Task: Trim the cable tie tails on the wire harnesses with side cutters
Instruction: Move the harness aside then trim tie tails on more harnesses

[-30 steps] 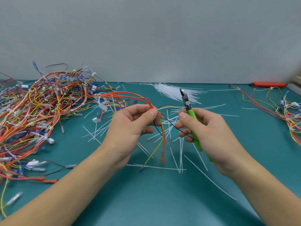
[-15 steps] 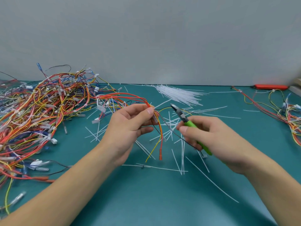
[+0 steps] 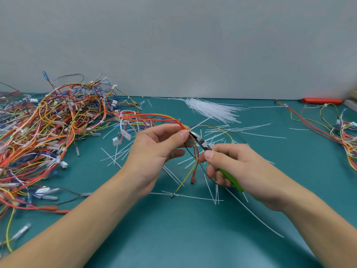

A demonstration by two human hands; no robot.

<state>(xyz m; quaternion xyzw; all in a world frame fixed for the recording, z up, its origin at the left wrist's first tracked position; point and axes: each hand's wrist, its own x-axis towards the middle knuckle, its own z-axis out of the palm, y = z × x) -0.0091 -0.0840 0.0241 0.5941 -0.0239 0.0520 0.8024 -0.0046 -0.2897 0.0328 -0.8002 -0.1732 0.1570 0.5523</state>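
Cutters meeting the harness at mid-frame

Side cutters with bright green handles and a dark steel nose point(image 3: 201, 141) are sitting in our right hand point(image 3: 237, 167), whose fingers are curling round the handles while the thumb is lying along the top. The nose is pointing up and to the left, its tip touching the wire bundle right at our left thumb; we cannot tell how far the blades are parted. Our left hand point(image 3: 154, 151) is pinching a thin harness of red, orange and yellow wires point(image 3: 154, 117) between thumb and forefinger at the centre of the frame, the other fingers curling loosely beneath. From the pinch the wires are arching away to the upper left and hanging down between our hands, ending in a small orange terminal point(image 3: 192, 179).

A big tangled heap of red, yellow and blue wire harnesses point(image 3: 48, 136) is filling the left side of the teal work mat point(image 3: 193, 238). A loose sheaf of long white cable ties point(image 3: 210, 109) is lying at upper centre, with cut white tie tails point(image 3: 212, 192) scattering below and around our hands. More coloured harnesses point(image 3: 342, 130) are lying at the right edge, and a red-handled tool point(image 3: 322, 101) is resting at upper right.
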